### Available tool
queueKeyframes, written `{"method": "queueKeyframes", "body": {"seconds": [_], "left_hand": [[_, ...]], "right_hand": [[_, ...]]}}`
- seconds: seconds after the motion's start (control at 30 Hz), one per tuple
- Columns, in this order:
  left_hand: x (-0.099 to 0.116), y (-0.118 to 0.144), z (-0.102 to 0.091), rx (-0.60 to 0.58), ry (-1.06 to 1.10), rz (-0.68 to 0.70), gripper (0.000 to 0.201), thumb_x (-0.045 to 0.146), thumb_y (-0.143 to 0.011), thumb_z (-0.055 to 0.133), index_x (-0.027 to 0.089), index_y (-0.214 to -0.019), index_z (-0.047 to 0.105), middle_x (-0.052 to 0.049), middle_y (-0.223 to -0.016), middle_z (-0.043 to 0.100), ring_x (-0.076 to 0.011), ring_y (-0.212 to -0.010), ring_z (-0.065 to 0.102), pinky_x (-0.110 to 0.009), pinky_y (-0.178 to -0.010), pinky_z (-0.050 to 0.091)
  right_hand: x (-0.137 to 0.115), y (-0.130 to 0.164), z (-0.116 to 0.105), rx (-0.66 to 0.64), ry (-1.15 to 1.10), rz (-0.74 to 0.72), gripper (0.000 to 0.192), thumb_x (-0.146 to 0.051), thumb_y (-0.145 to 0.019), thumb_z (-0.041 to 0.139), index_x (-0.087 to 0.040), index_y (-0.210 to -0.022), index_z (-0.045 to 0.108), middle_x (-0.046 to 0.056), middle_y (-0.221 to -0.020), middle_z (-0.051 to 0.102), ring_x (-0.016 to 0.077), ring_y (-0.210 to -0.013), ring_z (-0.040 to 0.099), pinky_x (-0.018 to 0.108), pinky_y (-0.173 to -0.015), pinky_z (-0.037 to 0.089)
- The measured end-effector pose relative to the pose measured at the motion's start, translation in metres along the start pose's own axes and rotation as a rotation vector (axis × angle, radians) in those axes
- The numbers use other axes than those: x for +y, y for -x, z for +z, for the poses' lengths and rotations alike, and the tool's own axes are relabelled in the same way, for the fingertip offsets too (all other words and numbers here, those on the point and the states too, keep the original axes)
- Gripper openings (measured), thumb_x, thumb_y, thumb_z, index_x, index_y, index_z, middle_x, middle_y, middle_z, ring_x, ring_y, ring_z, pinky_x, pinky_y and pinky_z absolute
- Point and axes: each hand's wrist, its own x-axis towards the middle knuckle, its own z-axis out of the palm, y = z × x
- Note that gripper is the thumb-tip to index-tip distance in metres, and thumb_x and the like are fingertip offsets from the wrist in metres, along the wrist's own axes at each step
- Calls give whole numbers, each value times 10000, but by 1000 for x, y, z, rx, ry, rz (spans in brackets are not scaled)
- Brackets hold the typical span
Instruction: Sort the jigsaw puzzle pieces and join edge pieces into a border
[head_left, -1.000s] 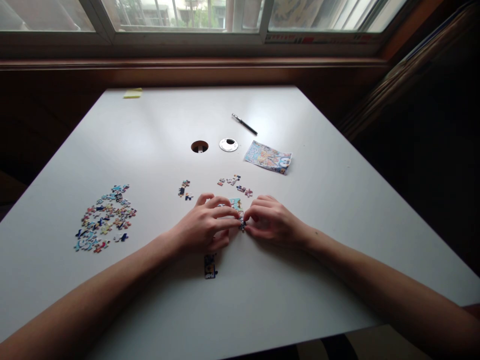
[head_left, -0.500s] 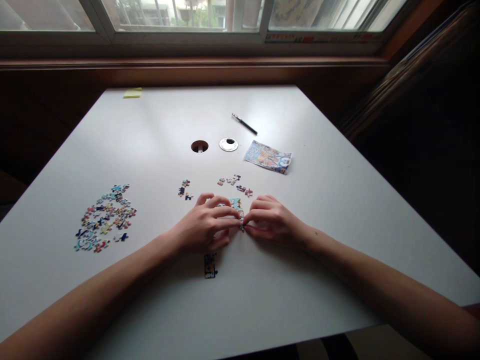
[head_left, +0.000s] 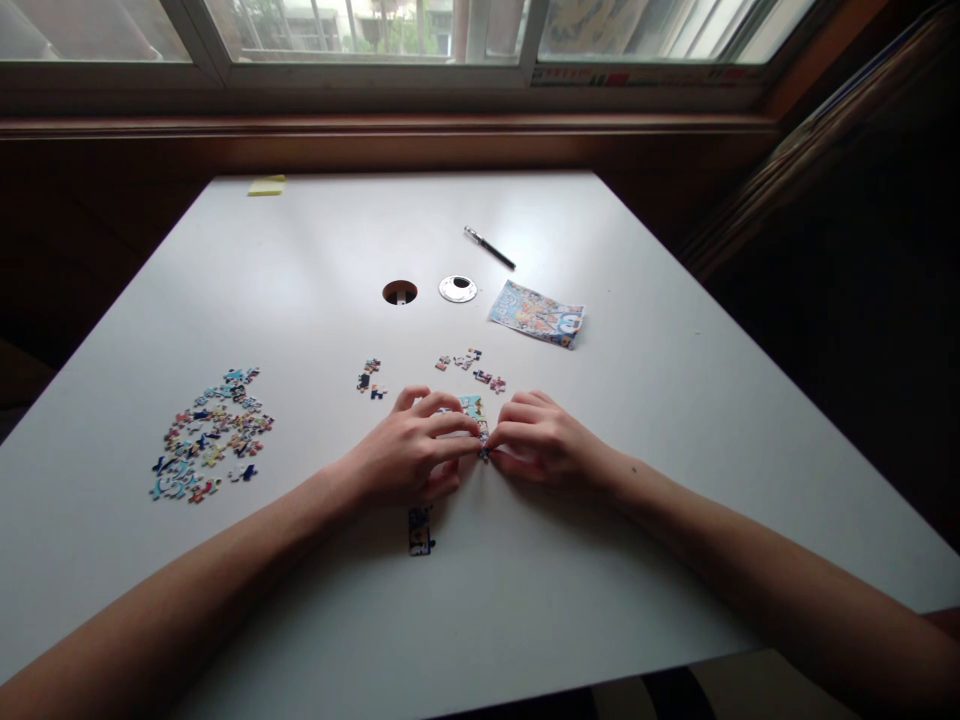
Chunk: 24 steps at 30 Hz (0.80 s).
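Both hands meet over the near middle of the white tabletop [head_left: 615, 480]. The left hand [head_left: 409, 455] lies knuckles up with its fingers curled, thumb and forefinger pinched toward the right hand [head_left: 544, 440], whose fingertips pinch back toward it. Between the two sets of fingertips sits a small puzzle piece [head_left: 484, 451], gripped from both sides. It is too small and too covered to tell which way it points or how its long axis runs.

Just beyond the fingertips, partly hidden by them, lies a joined patch of puzzle [head_left: 471, 405] with a light blue area showing; the held piece is at its near edge, though whether they touch cannot be seen. Just behind the left hand, toward the person, a short joined strip [head_left: 420, 530] lies flat on the tabletop, its long axis running roughly away from the person.

Beyond both hands are two small scatters of loose pieces: one [head_left: 369, 379] ahead of the left hand, another [head_left: 472, 366] ahead of the gap between the hands. Well to the left of the left hand lies a large heap of loose pieces [head_left: 210, 435]. Farther beyond the right hand lie a printed picture packet [head_left: 537, 313], a round cable-hole cover [head_left: 457, 289] beside an open hole [head_left: 400, 292], and a pen [head_left: 489, 248] lying slantwise. A yellow note pad [head_left: 266, 185] sits at the far left corner.
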Motion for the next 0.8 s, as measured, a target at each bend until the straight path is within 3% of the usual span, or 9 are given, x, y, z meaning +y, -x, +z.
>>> {"method": "queueKeyframes", "body": {"seconds": [0.8], "left_hand": [[-2,0,0,-68,-34,29,379,212,-863,536,264,-1234,597,-47,-1274,659,-289,-1207,507,-467,-1004,267]], "right_hand": [[4,1,-3,-51,9,-47,111,-205,-945,531,-203,-964,641,54,-862,629,175,-804,509,321,-800,396]]}}
